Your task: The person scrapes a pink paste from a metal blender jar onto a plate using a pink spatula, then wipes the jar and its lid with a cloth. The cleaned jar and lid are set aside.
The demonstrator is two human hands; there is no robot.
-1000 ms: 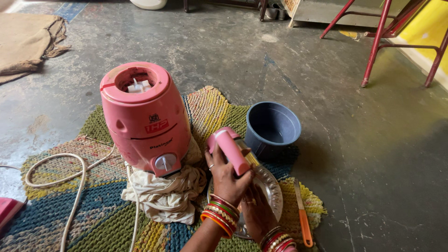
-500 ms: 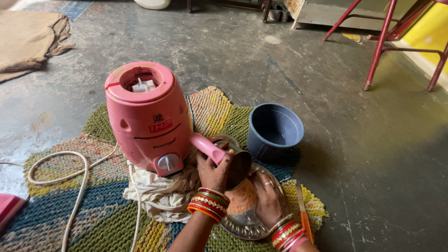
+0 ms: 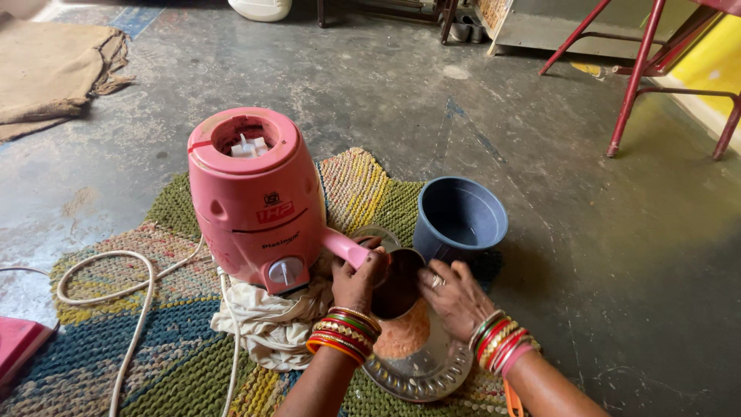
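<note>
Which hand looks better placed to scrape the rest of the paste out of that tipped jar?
Probably the right hand: it is free, its fingers at the jar's open mouth above the plate. The left hand is busy gripping the pink handle, keeping the jar tilted.

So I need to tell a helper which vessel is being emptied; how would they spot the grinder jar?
Find the big pink mixer base on the woven mat. Just right of it, over a steel plate, the left hand tilts the grinder jar. Unlike the grey tub behind it, the jar is metal with a pink handle.
</note>
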